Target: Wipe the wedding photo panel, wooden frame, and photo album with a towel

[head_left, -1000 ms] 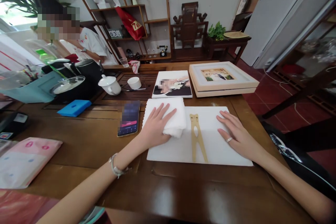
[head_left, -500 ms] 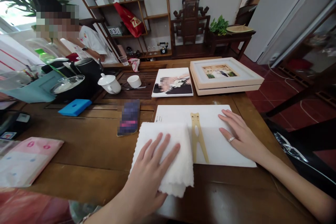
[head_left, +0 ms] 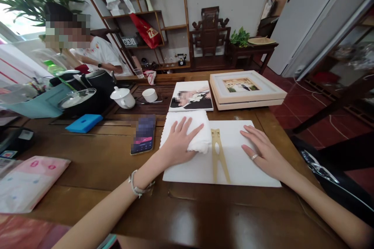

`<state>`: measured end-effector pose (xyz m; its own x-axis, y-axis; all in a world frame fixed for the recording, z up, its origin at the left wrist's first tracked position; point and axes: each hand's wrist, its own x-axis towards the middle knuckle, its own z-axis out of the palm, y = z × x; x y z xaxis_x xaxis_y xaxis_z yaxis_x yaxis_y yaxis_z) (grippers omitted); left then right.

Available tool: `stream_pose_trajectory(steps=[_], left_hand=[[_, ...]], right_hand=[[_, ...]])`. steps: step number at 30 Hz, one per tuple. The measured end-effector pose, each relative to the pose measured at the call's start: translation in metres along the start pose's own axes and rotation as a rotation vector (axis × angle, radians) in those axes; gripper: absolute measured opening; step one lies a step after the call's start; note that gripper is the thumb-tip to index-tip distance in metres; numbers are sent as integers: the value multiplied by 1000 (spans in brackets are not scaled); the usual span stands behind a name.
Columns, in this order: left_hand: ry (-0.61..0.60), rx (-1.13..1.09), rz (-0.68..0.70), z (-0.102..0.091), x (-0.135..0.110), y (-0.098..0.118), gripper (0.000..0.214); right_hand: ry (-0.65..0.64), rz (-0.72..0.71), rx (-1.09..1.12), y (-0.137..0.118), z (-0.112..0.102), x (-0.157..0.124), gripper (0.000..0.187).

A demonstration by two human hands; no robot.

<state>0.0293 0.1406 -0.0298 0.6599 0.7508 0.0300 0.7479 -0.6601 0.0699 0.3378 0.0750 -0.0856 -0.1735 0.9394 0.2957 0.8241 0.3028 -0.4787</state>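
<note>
A white panel (head_left: 193, 171) with a gold folding stand (head_left: 217, 155) on its face lies flat on the wooden table. My left hand (head_left: 179, 142) rests with fingers spread on a folded white cloth (head_left: 200, 122), pressing it over the panel's upper left corner. The cloth hides that corner, and its far edge reaches close to a photo panel (head_left: 191, 99) lying behind. On the right part of the white panel, my right hand (head_left: 263, 151) is laid flat with its fingers stretched out, right of the stand.
Behind stand framed pictures (head_left: 245, 89), stacked. Left of the panel are a phone (head_left: 143, 134), a blue block (head_left: 84, 123), a lidded white cup (head_left: 122, 98), a small white bowl (head_left: 150, 95) and a pink-white packet (head_left: 32, 183). A person (head_left: 102, 52) sits across the table at the left.
My left hand has slid the cloth away from me, from the panel's near left edge to its far left corner. My right hand stays in place on the panel.
</note>
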Motion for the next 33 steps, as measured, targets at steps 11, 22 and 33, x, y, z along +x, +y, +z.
stream_pose_trajectory(steps=[11,22,33], left_hand=[[-92,-4,20,6,-90,71,117],[-4,8,-55,7,9,9,74],[-89,-60,51,4,-83,72,114]], right_hand=[[10,-22,-24,4,3,-1,42],[3,-30,-13,3,0,0,40],[8,-22,-27,4,3,0,42]])
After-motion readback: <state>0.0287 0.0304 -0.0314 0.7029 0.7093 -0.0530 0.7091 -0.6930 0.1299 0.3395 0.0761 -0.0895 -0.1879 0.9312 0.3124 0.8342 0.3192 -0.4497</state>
